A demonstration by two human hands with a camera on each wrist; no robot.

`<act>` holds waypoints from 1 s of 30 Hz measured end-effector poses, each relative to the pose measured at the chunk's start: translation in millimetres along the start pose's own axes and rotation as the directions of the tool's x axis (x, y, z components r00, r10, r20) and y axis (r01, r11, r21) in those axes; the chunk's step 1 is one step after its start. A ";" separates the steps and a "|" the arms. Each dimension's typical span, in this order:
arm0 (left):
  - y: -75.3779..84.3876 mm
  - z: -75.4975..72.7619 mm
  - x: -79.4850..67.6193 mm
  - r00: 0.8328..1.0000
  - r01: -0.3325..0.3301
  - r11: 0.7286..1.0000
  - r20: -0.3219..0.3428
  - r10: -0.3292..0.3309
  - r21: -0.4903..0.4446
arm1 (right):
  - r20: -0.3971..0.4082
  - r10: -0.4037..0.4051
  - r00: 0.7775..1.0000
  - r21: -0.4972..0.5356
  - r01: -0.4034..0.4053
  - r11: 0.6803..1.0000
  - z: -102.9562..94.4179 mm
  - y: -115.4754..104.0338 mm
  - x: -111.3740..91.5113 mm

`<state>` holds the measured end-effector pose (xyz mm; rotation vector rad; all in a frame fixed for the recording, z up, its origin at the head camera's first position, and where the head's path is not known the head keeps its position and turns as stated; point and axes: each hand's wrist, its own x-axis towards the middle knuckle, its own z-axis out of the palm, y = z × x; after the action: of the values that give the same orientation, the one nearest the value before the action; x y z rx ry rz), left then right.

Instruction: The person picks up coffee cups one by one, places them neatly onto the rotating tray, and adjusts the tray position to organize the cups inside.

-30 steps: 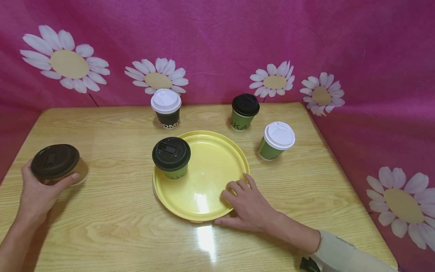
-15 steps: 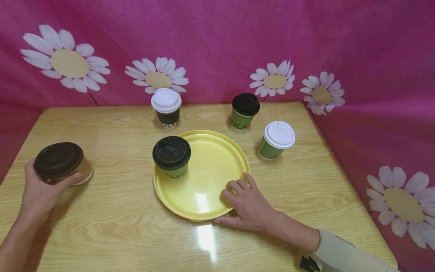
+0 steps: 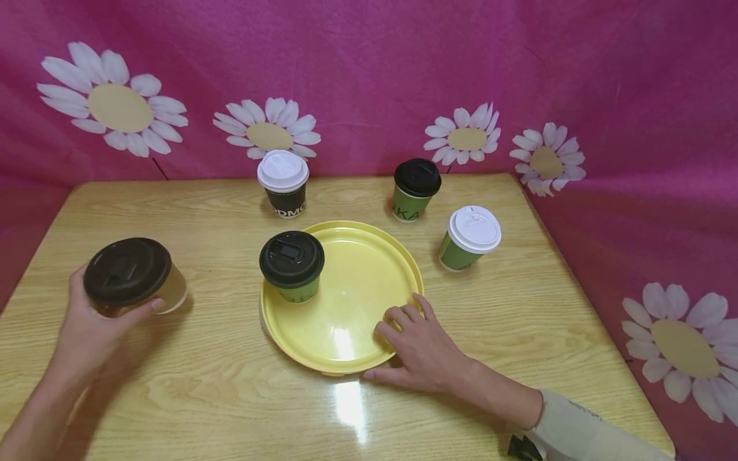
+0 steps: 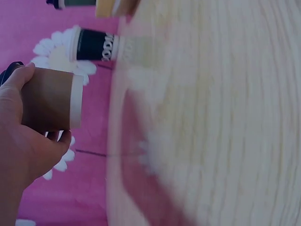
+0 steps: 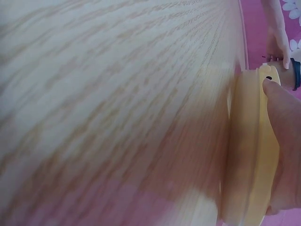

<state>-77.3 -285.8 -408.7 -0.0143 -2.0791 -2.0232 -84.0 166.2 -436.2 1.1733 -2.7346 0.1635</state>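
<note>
My left hand [image 3: 95, 326] grips a brown paper coffee cup [image 3: 173, 288] with a black lid, fingers and thumb curled round it. In the left wrist view the cup [image 4: 49, 99] is tilted and its white base stands apart from the table. My right hand [image 3: 423, 349] holds the near right rim of a round yellow tray [image 3: 357, 314], thumb outside and fingers over the edge. The right wrist view shows the thumb against the tray's side wall [image 5: 242, 150]. A green coffee cup [image 3: 300, 291] with a black lid stands upright on the tray's left part.
Behind the tray stand a black cup [image 3: 287, 202] with a white lid and a green cup [image 3: 410, 202] with a black lid. Another green cup [image 3: 458, 253], white-lidded, is to its right. A pink flowered cloth [image 3: 369, 77] hangs behind the wooden table [image 3: 219, 397].
My left hand has carried the brown coffee cup to the right, toward the tray. The right hand, the tray and the other cups have stayed in place.
</note>
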 end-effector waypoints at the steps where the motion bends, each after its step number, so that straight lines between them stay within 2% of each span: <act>1: 6.3 5.5 -2.3 1.000 -0.004 1.000 0.015 0.004 -0.018 | 0.001 0.002 1.000 0.000 -0.002 1.000 -0.1 -0.1 -0.1; 4: 13.1 14.3 -5.3 0.997 -0.051 0.993 0.058 0.057 -0.108 | 0.002 0.004 1.000 0.001 -0.004 1.000 -0.6 -0.3 -0.2; 7: 18.1 20.5 -8.2 0.991 -0.078 0.989 0.094 0.090 -0.126 | 0.003 0.004 1.000 0.000 -0.004 1.000 -1.0 -0.5 -0.2; 13: 30.4 30.4 -13.1 0.983 -0.098 0.987 0.144 0.117 -0.129 | 0.002 0.005 1.000 0.002 -0.005 1.000 -1.4 -0.3 -0.3; 22: 40.4 40.5 -19.3 0.978 -0.096 0.989 0.173 0.115 -0.110 | 0.006 0.005 1.000 0.002 -0.005 1.000 -0.9 0.3 -1.0; 30: 46.6 45.1 -27.4 0.973 -0.075 0.997 0.217 0.079 -0.027 | -0.004 -0.003 1.000 0.012 0.003 1.000 -0.6 -1.1 0.0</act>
<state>-50.0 -235.0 -368.2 -0.3292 -2.1481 -2.0757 -83.1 165.5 -435.6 1.1789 -2.7320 0.1823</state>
